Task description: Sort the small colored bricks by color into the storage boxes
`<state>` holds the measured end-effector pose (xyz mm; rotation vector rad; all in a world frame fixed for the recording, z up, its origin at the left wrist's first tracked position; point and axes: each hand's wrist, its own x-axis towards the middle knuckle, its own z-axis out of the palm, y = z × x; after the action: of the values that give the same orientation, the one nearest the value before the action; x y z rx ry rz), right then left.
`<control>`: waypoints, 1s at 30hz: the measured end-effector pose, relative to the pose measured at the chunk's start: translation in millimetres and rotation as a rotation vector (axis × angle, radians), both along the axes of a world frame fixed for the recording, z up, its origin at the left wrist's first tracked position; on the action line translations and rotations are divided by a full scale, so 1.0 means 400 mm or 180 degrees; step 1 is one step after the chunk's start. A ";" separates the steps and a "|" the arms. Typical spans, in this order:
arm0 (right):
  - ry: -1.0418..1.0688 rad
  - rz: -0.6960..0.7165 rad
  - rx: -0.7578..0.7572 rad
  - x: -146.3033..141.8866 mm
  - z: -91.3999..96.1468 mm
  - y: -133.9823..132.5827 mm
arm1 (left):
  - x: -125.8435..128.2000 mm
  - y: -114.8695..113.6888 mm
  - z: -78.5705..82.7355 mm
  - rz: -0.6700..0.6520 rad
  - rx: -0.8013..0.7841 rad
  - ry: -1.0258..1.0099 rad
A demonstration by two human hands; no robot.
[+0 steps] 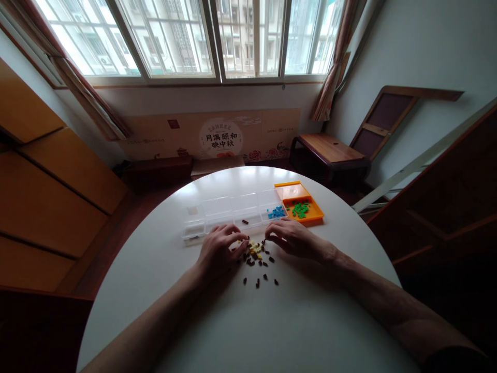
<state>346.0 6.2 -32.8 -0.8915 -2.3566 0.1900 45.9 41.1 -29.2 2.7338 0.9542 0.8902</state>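
1. Head view shows me both forearms reaching in from the lower edge over the round white counter (295, 321), palms down, meeting near its middle.
2. My left hand (219, 248) rests on the counter, its fingers (237, 241) curled and drawn close together at the left edge of a small pile of beads (256, 254); I cannot tell whether a bead is pinched between them.
3. My right hand (297, 239) lies just right of the pile, fingers (272, 239) bent, tips close together and pointing at the beads; whether they grip one I cannot tell.
4. Bead pile: mostly dark brown pieces with a few pale yellow ones, too small and crowded for an exact count; roughly five dark strays lie nearer me.
5. One clear compartment box (217, 210) sits just beyond the hands, holding one cluster of blue beads (276, 212) and one lone dark bead (245, 221).
6. One orange tray (316, 213) touches its right end, holding green beads (300, 208).
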 end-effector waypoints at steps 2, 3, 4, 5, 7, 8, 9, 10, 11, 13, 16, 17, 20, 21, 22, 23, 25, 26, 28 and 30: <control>0.0124 0.0009 0.0008 -0.006 0.001 -0.003 | 0.000 0.000 0.001 -0.0073 0.0003 -0.0013; 0.0213 0.0010 0.0003 -0.009 0.001 -0.005 | 0.001 -0.001 0.002 -0.0115 0.0021 -0.0021; 0.0315 0.0014 -0.0006 -0.014 0.001 -0.008 | 0.002 -0.001 0.002 -0.0155 0.0054 -0.0036; 0.0427 0.0022 -0.0011 -0.018 0.000 -0.010 | 0.003 -0.002 0.003 -0.0193 0.0097 -0.0065; 0.0619 0.0033 -0.0038 -0.028 -0.003 -0.013 | 0.005 -0.001 0.002 -0.0258 0.0205 -0.0145; 0.0684 0.0037 -0.0058 -0.034 -0.004 -0.014 | 0.006 0.000 0.001 -0.0288 0.0271 -0.0191; 0.0725 0.0042 -0.0079 -0.038 -0.006 -0.015 | 0.006 0.001 -0.001 -0.0322 0.0335 -0.0229; 0.0747 0.0041 -0.0097 -0.043 -0.008 -0.016 | 0.007 0.003 -0.003 -0.0356 0.0388 -0.0260; 0.0752 0.0039 -0.0107 -0.047 -0.010 -0.016 | 0.007 0.006 -0.006 -0.0394 0.0430 -0.0278; 0.0755 0.0017 -0.0088 -0.053 -0.012 -0.015 | 0.008 0.011 -0.011 -0.0461 0.0464 -0.0285; 0.0776 0.0001 -0.0045 -0.058 -0.015 -0.014 | 0.009 0.016 -0.016 -0.0566 0.0436 -0.0263; 0.0779 0.0008 -0.0044 -0.058 -0.016 -0.014 | 0.011 0.016 -0.016 -0.0591 0.0419 -0.0268; 0.0769 0.0024 -0.0015 -0.061 -0.019 -0.013 | 0.017 0.011 -0.013 -0.0613 0.0374 -0.0339; 0.0762 0.0032 0.0001 -0.062 -0.019 -0.012 | 0.019 0.008 -0.011 -0.0622 0.0366 -0.0355; 0.0756 0.0048 0.0016 -0.064 -0.019 -0.012 | 0.022 0.006 -0.010 -0.0641 0.0364 -0.0358; 0.0758 0.0066 0.0031 -0.065 -0.018 -0.012 | 0.024 0.004 -0.009 -0.0665 0.0369 -0.0360; 0.0758 0.0104 0.0061 -0.067 -0.016 -0.011 | 0.028 0.001 -0.008 -0.0690 0.0394 -0.0366; 0.0751 0.0103 0.0090 -0.068 -0.015 -0.011 | 0.028 0.001 -0.008 -0.0681 0.0405 -0.0381; 0.0693 0.0016 0.0141 -0.065 -0.012 -0.011 | 0.026 0.003 -0.006 -0.0597 0.0436 -0.0434; 0.0560 -0.0111 0.0144 -0.058 -0.009 -0.010 | 0.019 0.007 -0.002 -0.0360 0.0465 -0.0501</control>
<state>322.9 2.1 -36.6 -0.8579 -2.1731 0.1921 53.6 44.1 -30.0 2.7514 0.7257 1.1759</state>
